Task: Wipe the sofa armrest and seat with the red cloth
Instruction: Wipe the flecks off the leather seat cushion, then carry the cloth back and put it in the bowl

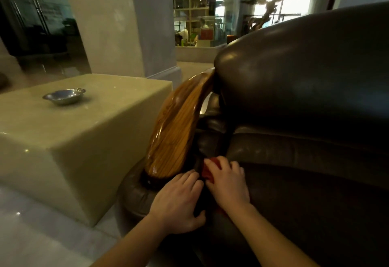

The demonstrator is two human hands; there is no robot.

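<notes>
A dark brown leather sofa fills the right side, with its seat cushion (315, 193) low and its backrest (305, 73) above. Its armrest has a polished wooden top (179, 132) over a leather roll (136, 195). My right hand (228, 184) presses the red cloth (208, 173) into the gap between armrest and seat; most of the cloth is hidden under the hand. My left hand (179, 201) lies flat, fingers spread, on the armrest's front end just below the wood, holding nothing.
A pale stone block table (73, 140) stands left of the armrest with a small metal dish (64, 96) on it. A wide pillar (109, 22) rises behind. Glossy light floor (42, 235) lies at the lower left. Glass partitions and shelves show far back.
</notes>
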